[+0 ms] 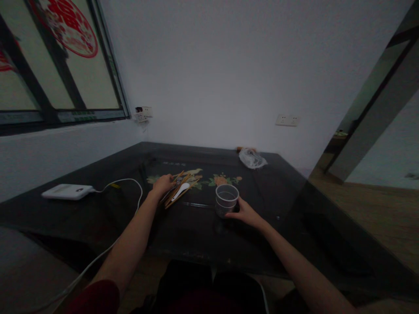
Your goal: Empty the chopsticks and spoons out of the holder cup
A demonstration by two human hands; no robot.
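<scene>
On the dark tabletop lies a loose bundle of wooden chopsticks (170, 203) with a white spoon (182, 190) on top. Thin metal utensils show among them on the left. My left hand (163, 185) is at the bundle's left edge, its fingers curled in against the metal pieces. Which piece they grip is hidden by the hand and the dim light. Right of the bundle stands a clear, round, straight-sided cup (226, 200). My right hand (245, 213) is closed around its right side, with the thumb across the lower front.
A white power bank (67, 192) with a white cable (127, 179) lies on the left side of the table (196, 235). Toward the wall is a crumpled clear plastic bag (252, 158) beside a brown roll-like object (241, 149). A dark flat object (334, 244) lies at right.
</scene>
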